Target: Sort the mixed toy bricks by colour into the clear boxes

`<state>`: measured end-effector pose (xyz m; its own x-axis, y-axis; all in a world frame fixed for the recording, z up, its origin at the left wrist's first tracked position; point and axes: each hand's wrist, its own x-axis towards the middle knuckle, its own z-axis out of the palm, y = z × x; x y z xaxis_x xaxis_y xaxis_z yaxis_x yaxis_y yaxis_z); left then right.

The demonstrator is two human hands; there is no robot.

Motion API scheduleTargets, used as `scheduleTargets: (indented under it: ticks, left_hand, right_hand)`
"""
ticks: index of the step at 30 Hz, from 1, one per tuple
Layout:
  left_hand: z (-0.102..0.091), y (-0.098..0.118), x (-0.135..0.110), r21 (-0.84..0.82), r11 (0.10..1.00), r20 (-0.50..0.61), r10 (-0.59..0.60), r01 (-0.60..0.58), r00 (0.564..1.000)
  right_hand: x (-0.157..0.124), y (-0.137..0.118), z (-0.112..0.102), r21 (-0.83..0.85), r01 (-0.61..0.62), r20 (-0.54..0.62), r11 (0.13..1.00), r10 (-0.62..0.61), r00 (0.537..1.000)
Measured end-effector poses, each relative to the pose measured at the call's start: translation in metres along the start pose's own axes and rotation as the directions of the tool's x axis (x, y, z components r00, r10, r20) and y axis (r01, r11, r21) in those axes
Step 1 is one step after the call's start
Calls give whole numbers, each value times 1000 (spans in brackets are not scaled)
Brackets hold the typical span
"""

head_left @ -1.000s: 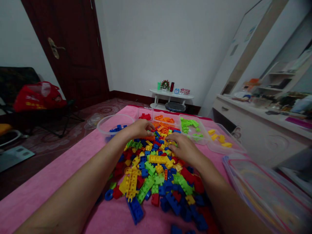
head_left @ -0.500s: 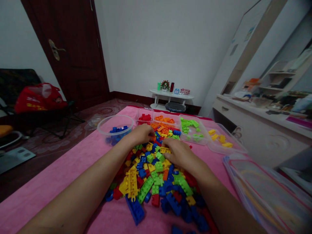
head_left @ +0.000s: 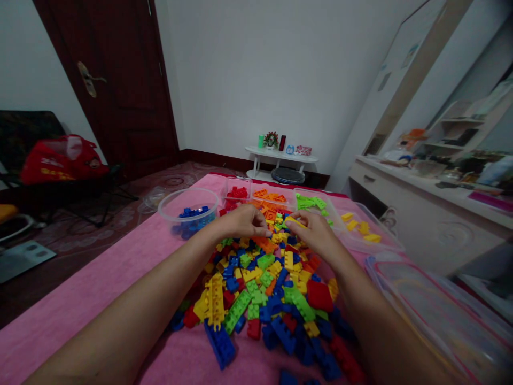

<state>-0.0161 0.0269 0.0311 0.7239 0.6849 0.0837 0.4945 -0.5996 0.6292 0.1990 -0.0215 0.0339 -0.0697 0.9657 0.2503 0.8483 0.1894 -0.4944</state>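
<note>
A heap of mixed toy building bricks in yellow, blue, green, red and orange lies on the pink cloth. Over its far part, my left hand is closed, its thumb and fingers pinched together. An orange brick is just below those fingertips; whether they grip anything I cannot make out. My right hand pinches a yellow brick between thumb and fingers, slightly above the heap. Just beyond it stands a clear box with green bricks, partly hidden by this hand.
A round clear tub with blue bricks stands left of the heap. Behind are a box of red bricks and one of orange bricks. A tray with yellow bricks sits right, with stacked clear lids nearer.
My right hand has risen from the heap and moved away from me, now with a yellow brick. My left hand has shifted slightly right. A red brick shows near my right forearm.
</note>
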Motion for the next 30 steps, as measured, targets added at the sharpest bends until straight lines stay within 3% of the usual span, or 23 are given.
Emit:
scheduleTargets:
  ticks: [2, 4, 5, 9, 13, 18, 21, 24, 26, 28, 30]
  left_hand:
    - [1, 4, -1, -28, 999, 32, 24, -23, 999]
    - [3, 9, -3, -42, 998, 72, 43, -40, 996]
    - [5, 12, -3, -41, 998, 103, 62, -58, 993]
    - [12, 22, -6, 28, 980, 242, 186, -198, 952]
    - [22, 24, -6, 156, 962, 287, 170, -222, 943]
    - [29, 19, -3, 319, 933, 175, 112, -164, 978]
    - [30, 19, -2, 365, 920, 118, 110, -146, 987]
    - [31, 19, -1, 372, 920, 105, 86, -119, 991]
    - [33, 16, 1, 374, 919, 107, 92, -126, 990]
    - [36, 12, 3, 379, 913, 112, 118, -152, 987]
    - [39, 6, 5, 383, 908, 125, 133, -171, 983]
  right_hand:
    - [-6, 0, -8, 12, -59, 242, 998, 54, 969]
    - [-13, -3, -13, -34, -60, 465, 998, 69, 883]
    - [-17, -5, -13, -77, -26, 514, 997, 62, 856]
    - [-24, -13, -4, -290, 148, 445, 945, -3, 895]
    - [-19, -10, 5, -292, 181, 427, 939, -41, 903]
    - [-12, 1, 3, -1, -10, 342, 1000, 10, 940]
    - [-11, 1, 0, 260, -126, 339, 957, 32, 940]
    - [-9, -2, -4, 427, -190, 293, 884, 64, 954]
    - [-7, -4, -6, 578, -208, 215, 789, 98, 972]
    - [-4, -5, -7, 774, -210, 150, 598, 149, 977]
    - [-2, -6, -9, 920, -204, 156, 334, 166, 974]
